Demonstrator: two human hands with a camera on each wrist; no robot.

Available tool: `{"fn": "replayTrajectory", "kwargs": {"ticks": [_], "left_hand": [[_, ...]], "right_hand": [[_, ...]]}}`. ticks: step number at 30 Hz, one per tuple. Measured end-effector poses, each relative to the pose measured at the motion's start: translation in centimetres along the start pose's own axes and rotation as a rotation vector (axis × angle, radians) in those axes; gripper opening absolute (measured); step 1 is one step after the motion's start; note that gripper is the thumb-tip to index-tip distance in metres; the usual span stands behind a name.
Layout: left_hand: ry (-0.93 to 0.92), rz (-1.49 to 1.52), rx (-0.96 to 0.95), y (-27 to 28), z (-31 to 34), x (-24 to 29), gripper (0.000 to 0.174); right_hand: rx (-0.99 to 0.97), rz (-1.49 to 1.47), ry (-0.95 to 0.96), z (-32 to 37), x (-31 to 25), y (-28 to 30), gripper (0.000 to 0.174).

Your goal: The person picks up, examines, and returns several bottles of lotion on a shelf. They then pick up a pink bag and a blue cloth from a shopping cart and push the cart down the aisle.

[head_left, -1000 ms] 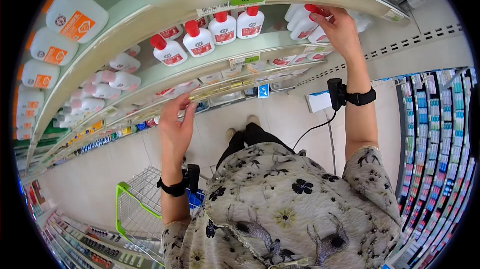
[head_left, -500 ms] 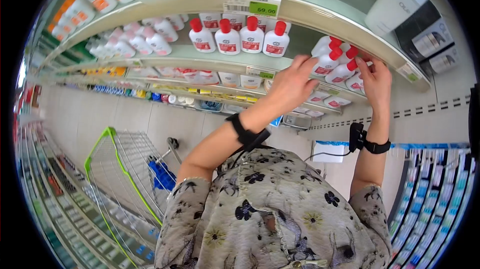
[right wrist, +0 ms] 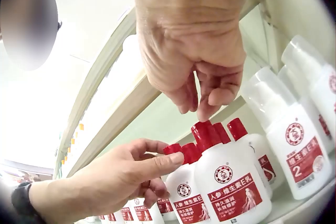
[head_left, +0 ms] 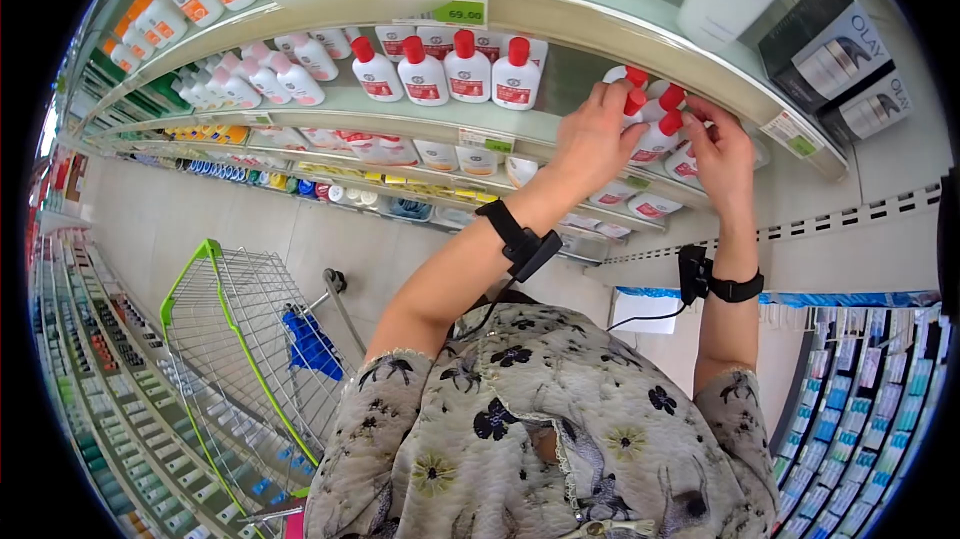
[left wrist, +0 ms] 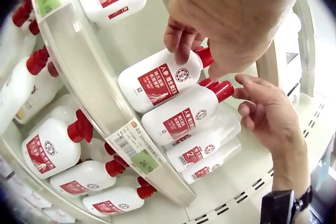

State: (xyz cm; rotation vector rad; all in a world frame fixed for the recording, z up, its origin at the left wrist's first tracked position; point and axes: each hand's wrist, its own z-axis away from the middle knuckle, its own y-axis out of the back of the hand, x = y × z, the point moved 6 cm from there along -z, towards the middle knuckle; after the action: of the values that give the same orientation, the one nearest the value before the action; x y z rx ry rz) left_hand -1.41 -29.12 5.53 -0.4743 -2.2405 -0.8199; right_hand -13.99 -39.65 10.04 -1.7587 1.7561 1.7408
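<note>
My left hand (head_left: 592, 139) pinches the red cap of a white lotion bottle (left wrist: 157, 82) with thumb and fingers. The bottle is upright at the shelf front, with a red label. Beside it stands a matching lotion bottle (right wrist: 231, 182); the fingertips of my right hand (head_left: 725, 154) pinch at its red cap (right wrist: 206, 136). Behind these two, more red caps (right wrist: 236, 128) show, partly covered by the front bottles. To the right are clear-capped bottles (right wrist: 299, 145) marked 2. In the head view my fingers hide some caps.
Another row of red-capped bottles (head_left: 425, 79) stands left on the same shelf. The upper shelf edge (head_left: 640, 29) runs above my hands, with OLAY boxes (head_left: 840, 49) at the right. A shopping cart (head_left: 250, 339) stands behind my left arm. A price tag (left wrist: 134, 148) lines the shelf front.
My left hand has come across from the left, below the shelf, to the bottles beside my right hand. The right hand stays around the caps there. The view has shifted.
</note>
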Motion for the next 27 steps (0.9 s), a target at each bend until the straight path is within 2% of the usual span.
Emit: {"fn": "replayTrajectory", "kwargs": {"ticks": [7, 11, 12, 15, 17, 18, 24, 27], "left_hand": [[0.116, 0.006, -0.047, 0.8, -0.2, -0.8, 0.04], [0.011, -0.075, 0.0, 1.7, -0.4, -0.7, 0.032], [-0.042, -0.108, -0.006, 2.1, -0.4, -0.6, 0.029], [-0.038, -0.113, 0.026, 3.3, -0.9, -0.8, 0.023], [-0.039, -0.163, 0.032, 4.3, -1.4, -0.8, 0.023], [-0.043, -0.2, 0.03, 4.7, -1.6, -0.9, 0.024], [-0.073, -0.291, 0.017, 4.3, -1.6, -2.8, 0.021], [-0.047, -0.313, 0.017, 5.4, -1.1, -4.3, 0.02]], "right_hand": [[0.007, 0.153, 0.103, -0.2, -1.7, -1.8, 0.023], [-0.024, 0.342, 0.135, -0.4, -1.3, -2.2, 0.025], [-0.03, 0.333, 0.143, -0.3, -1.5, -2.3, 0.025], [-0.036, 0.235, 0.199, 0.1, -1.8, -2.5, 0.026], [-0.113, 0.16, 0.123, 0.1, -0.7, -2.9, 0.026], [-0.15, 0.156, 0.059, 0.2, -0.9, -3.0, 0.026], [-0.18, 0.222, 0.142, 0.4, -0.3, -3.3, 0.028], [-0.212, 0.214, 0.116, 0.5, -0.8, -4.7, 0.03]]}}
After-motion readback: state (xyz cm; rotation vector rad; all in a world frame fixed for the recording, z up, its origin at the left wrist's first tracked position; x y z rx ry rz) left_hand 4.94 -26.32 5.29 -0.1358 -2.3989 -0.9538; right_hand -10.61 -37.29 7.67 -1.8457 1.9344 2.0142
